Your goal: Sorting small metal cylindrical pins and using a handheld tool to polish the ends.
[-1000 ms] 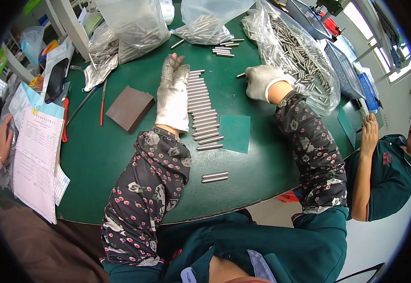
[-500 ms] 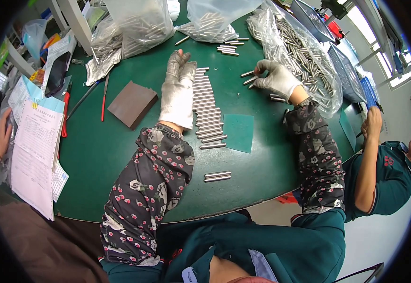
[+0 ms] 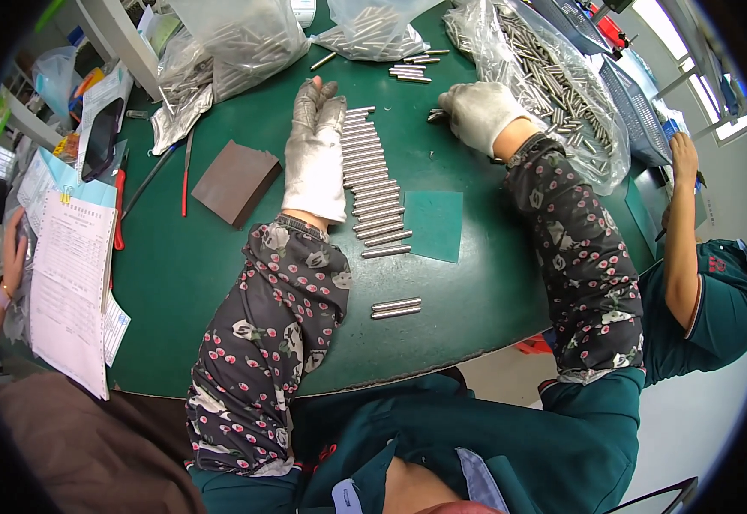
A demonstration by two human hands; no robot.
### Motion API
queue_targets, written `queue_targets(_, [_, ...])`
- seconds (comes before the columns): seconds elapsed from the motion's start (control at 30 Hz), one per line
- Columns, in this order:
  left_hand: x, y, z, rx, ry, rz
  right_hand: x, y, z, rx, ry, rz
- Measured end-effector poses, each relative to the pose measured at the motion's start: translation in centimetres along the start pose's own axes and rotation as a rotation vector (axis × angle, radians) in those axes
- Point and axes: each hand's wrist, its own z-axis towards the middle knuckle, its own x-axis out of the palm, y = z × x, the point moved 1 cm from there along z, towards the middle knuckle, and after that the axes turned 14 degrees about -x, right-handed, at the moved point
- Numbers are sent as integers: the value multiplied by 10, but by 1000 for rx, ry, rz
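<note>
My left hand (image 3: 315, 154), in a whitish-grey glove, lies with fingers stretched out along the left ends of a row of metal pins (image 3: 373, 182). The pins lie side by side, stacked away from me in a slightly uneven column. My right hand (image 3: 485, 116), gloved too, is curled shut at the far right of the row. Dark ends of metal pins (image 3: 436, 115) stick out at its fingertips; how many it holds is hidden. Two loose pins (image 3: 396, 308) lie nearer to me. A thin green sheet (image 3: 435, 230) lies right of the row.
An open plastic bag (image 3: 553, 90) full of pins lies right. More pin bags (image 3: 249, 51) and loose pins (image 3: 411, 70) are at the back. Left are a brown block (image 3: 236, 184), a red-handled file (image 3: 186, 180) and papers (image 3: 69, 283). People's arms (image 3: 684, 231) show at both sides.
My right hand has moved slightly left and away from me, turning over and closing; pins that showed spread at its fingers are now mostly hidden. The left hand stays along the row.
</note>
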Motion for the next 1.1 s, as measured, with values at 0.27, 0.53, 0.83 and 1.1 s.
queue_targets(0.27, [-2, -5, 0, 47, 45, -29, -43, 27, -20, 78, -201, 141])
queue_targets(0.53, [-6, 9, 13, 245, -69, -20, -70, 135, -54, -203, 104, 435])
queue_targets(0.83, [-21, -14, -92, 222, 113, 484, -49, 128, -102, -25, -141, 617])
queue_targets(1.1, [-29, 9, -157, 39, 165, 468, -43, 166, -99, 60, -173, 707])
